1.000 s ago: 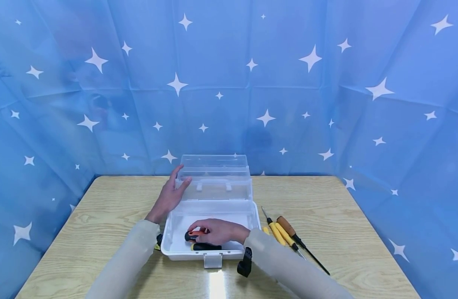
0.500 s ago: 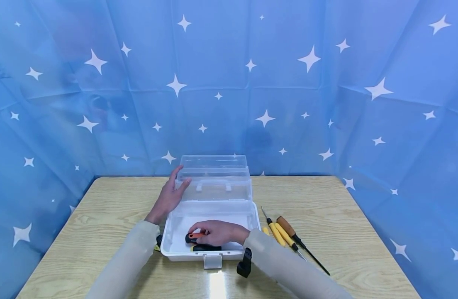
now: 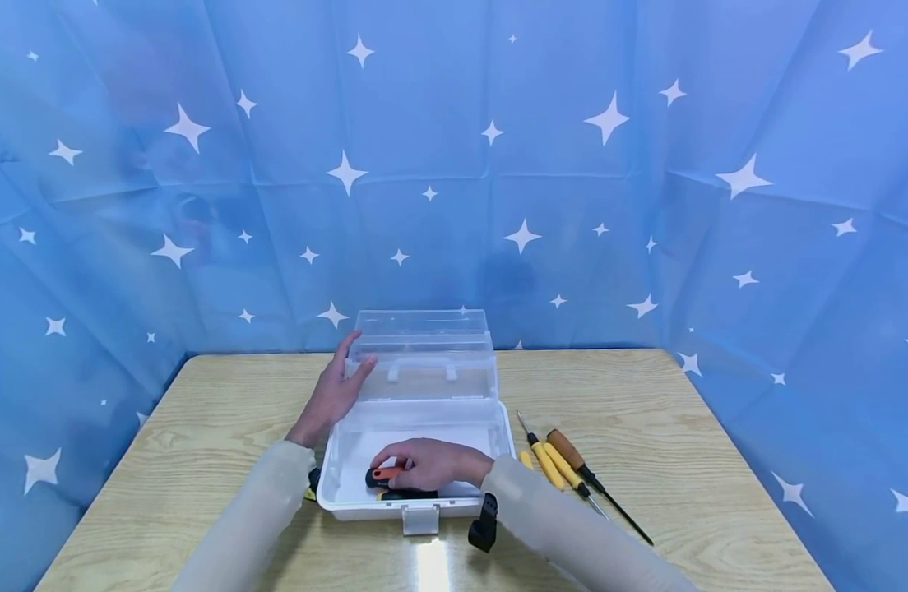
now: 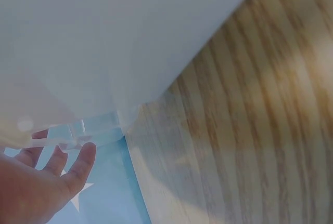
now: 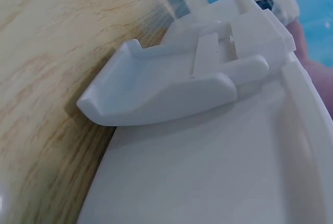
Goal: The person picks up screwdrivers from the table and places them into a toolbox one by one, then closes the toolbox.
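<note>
In the head view my left hand (image 3: 332,398) grips the left edge of the clear lid (image 3: 424,325), which stands raised behind the white toolbox (image 3: 504,427). In the left wrist view, bent fingers (image 4: 79,168) reach round the lid's edge. My right hand (image 3: 433,462) is inside the box near its front wall and holds an orange-and-black tool (image 3: 384,476); the palm hides much of it, so its kind is unclear. A black-and-yellow handle (image 3: 411,495) lies in front of that tool, on the box floor. Part of the right hand (image 5: 318,76) shows in the right wrist view.
A screwdriver with a brown handle (image 3: 565,449) and yellow-handled tools (image 3: 548,465) lie right of the box on the wooden table (image 3: 617,395). The box's latch (image 3: 421,520) hangs down in front. Something yellow (image 3: 310,494) shows beside my left wrist. A blue star curtain (image 3: 454,230) stands behind.
The orange-and-black tool, in my right hand, has turned slightly and come a little closer to the black-and-yellow handle. My left hand stays on the lid. The head view has tilted slightly.
</note>
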Demonstrator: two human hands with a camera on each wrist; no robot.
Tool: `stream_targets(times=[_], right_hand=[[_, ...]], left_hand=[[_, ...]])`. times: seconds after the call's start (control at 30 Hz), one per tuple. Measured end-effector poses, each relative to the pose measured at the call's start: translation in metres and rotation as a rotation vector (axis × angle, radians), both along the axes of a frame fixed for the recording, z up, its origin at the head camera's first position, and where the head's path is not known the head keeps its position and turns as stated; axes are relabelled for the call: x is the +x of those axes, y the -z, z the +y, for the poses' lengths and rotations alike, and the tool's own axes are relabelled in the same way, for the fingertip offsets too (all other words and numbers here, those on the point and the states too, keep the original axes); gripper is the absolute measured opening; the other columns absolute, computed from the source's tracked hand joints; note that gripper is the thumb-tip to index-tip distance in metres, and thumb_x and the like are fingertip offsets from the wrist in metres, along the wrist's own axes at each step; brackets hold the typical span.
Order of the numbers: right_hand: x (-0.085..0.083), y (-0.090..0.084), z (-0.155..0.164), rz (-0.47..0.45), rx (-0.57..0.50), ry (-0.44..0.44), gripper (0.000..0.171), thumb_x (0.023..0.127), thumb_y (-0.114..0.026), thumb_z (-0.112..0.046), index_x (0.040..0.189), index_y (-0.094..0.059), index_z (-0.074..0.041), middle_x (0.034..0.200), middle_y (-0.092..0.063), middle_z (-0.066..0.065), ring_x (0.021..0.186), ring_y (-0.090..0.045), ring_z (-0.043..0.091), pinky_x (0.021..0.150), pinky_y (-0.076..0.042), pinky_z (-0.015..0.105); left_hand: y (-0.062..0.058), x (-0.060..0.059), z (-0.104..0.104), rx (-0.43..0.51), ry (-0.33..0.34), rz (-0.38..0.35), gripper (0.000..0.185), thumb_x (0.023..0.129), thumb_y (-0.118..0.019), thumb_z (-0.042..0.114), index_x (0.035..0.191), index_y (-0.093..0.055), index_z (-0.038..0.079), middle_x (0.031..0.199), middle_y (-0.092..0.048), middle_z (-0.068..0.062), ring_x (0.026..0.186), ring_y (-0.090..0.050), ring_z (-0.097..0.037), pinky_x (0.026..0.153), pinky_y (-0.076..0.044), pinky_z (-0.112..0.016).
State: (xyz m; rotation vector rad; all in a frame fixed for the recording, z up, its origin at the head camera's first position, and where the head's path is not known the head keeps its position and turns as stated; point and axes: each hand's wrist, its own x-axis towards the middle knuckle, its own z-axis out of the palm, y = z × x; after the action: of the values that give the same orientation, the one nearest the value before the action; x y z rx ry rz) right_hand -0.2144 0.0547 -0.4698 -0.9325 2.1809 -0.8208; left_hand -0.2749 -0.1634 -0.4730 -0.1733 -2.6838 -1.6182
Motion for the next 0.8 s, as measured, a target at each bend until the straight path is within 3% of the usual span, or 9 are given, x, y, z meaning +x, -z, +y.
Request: stream_targets(times=[0.4, 0.8], right_hand=[[0.004, 0.0002, -0.002, 0.057, 0.029, 0.05, 0.039, 0.094, -0.069, -0.025, 0.132, -0.061, -0.022, 0.111, -0.066, -0.007, 0.093, -0.059, 0.001, 0.085, -0.049, 0.022], [0.0047, -0.0022, -0.0036, 0.03, 0.041, 0.125, 0.047, 0.087, -0.077, -0.025, 0.129, -0.059, -0.019, 0.095, -0.065, -0.009, 0.083, -0.06, 0.003, 0.081, -0.049, 0.024]], left_hand=[[0.0047, -0.0018, -0.0002, -0.003, -0.009, -0.002, 0.078, 0.092, -0.044, 0.073, 0.157, -0.013, 0.042, 0.164, -0.019, -0.012, 0.145, -0.029, -0.041, 0.109, -0.03, -0.069], [0.0026, -0.002, 0.0001, 0.003, -0.016, -0.017, 0.079, 0.091, -0.045, 0.073, 0.157, -0.013, 0.043, 0.162, -0.024, -0.015, 0.14, -0.037, -0.042, 0.106, -0.037, -0.067]])
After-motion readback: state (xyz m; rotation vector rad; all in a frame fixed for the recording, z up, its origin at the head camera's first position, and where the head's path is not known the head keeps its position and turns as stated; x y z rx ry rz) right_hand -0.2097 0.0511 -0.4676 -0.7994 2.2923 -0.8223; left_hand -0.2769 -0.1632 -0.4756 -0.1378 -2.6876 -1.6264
